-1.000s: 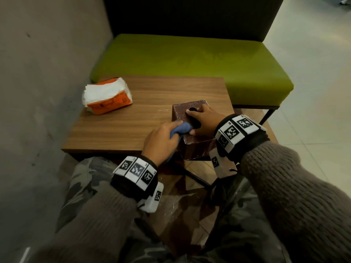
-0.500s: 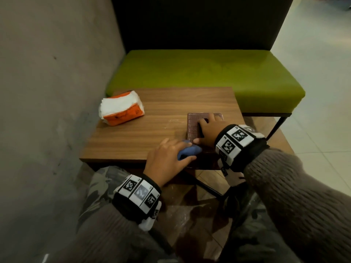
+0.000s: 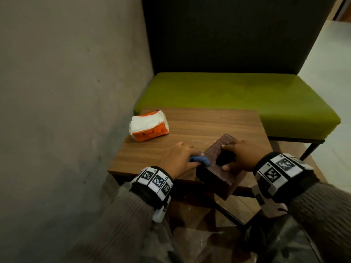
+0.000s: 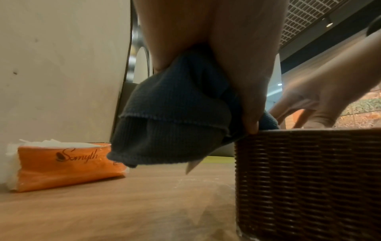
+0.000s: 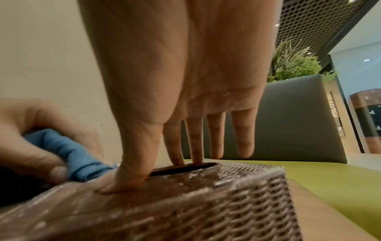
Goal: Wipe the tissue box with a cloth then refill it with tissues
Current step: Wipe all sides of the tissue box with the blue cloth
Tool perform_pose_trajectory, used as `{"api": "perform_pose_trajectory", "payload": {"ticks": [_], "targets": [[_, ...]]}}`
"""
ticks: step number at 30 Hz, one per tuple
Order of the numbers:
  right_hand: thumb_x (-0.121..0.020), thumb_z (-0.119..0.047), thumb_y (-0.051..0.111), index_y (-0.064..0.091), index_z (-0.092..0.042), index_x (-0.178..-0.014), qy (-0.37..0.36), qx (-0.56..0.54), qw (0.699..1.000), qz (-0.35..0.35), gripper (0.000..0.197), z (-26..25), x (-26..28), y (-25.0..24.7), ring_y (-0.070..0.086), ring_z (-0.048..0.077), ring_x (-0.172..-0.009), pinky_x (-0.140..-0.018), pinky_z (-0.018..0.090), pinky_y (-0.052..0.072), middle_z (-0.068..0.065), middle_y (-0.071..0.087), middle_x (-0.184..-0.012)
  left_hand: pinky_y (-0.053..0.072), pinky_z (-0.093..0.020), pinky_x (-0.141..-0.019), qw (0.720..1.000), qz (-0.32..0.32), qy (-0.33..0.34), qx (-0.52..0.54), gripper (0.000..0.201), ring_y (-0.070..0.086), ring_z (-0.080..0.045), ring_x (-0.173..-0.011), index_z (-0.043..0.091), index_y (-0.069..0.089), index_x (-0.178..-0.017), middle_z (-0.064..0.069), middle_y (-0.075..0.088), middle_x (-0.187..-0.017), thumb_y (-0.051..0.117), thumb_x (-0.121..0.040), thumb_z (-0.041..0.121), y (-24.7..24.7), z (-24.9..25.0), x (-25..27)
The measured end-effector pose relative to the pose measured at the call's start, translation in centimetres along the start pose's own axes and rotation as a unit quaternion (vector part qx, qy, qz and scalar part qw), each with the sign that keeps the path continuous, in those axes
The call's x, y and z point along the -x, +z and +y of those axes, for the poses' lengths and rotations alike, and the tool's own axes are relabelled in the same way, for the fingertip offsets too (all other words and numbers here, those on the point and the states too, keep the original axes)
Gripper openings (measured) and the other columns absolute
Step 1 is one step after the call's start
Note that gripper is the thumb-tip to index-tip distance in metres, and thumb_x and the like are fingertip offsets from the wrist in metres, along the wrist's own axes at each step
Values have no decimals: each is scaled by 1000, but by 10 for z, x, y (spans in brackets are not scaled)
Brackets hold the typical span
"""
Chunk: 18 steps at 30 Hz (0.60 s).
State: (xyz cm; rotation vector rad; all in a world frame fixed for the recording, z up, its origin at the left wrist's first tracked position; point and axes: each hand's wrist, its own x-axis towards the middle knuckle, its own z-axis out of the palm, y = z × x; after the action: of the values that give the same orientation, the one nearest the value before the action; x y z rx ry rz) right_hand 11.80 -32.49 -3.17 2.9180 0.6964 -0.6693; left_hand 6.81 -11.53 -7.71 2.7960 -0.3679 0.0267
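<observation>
tissue box [image 3: 218,168] | left hand [image 3: 177,160] – grips cloth [image 3: 66,159] | right hand [image 3: 240,156] – fingers straight, pressing top

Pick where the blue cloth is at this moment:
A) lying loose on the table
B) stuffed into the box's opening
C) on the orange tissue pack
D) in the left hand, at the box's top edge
D: the left hand grips the cloth against the top edge of the box.

Brown woven tissue box [image 3: 220,168] overhangs the table edge, bunched blue cloth [image 3: 256,160] against its top.
</observation>
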Motion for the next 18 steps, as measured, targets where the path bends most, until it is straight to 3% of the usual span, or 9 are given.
{"api": "perform_pose_trajectory", "payload": {"ticks": [4, 7, 9, 11, 14, 18], "targets": [[-86, -50, 62, 24, -21, -149, 4, -23, 1000, 18, 79, -4, -3, 7, 29, 27, -139, -111, 38, 31, 7, 26, -154, 47, -42, -83, 995, 32, -52, 73, 32, 57, -23, -99, 32, 65, -114, 2, 66, -107, 59, -83, 39, 10, 8, 4], [-89, -49, 57, 18, -29, -151, 7, -24, 1000, 18, 76, -5, -5, 11, 25, 28, -141, -112, 40, 31, 5, 19, -156, 47, -34, -87, 976, 89, -137, 146, 47, 54, -18, -107, 30, 45, -136, 1, 56, -122, 51, -90, 38, 29, 36, 31], [-90, -51, 55, 15, -31, -151, 9, -31, 999, 18, 75, -4, -6, 13, 24, 29, -142, -112, 41, 29, 6, 18, -157, 46, -26, -84, 966, 115, -151, 174, 50, 53, -12, -104, 30, 34, -142, 4, 53, -119, 47, -94, 36, 39, 56, 44], [-90, -56, 51, 14, -33, -151, 20, -28, 999, 22, 75, -3, -7, 16, 22, 31, -141, -113, 43, 29, 6, 18, -156, 46, -24, -82, 960, 136, -154, 188, 46, 54, -11, -102, 28, 39, -140, 3, 56, -116, 46, -95, 34, 42, 63, 42], [-89, -62, 45, 13, -33, -152, 40, -26, 998, 28, 77, -7, -11, 18, 19, 35, -141, -113, 45, 28, 9, 17, -156, 49, -32, -78, 949, 161, -192, 193, 38, 60, -20, -98, 26, 51, -131, -4, 63, -108, 46, -94, 30, 36, 51, 22], [-88, -65, 44, 16, -29, -152, 56, -21, 998, 36, 78, -13, -12, 15, 18, 37, -141, -113, 45, 27, 14, 18, -155, 50, -35, -81, 937, 141, -249, 199, 35, 61, -27, -102, 28, 53, -129, -8, 66, -109, 44, -95, 31, 30, 35, 0]]}}
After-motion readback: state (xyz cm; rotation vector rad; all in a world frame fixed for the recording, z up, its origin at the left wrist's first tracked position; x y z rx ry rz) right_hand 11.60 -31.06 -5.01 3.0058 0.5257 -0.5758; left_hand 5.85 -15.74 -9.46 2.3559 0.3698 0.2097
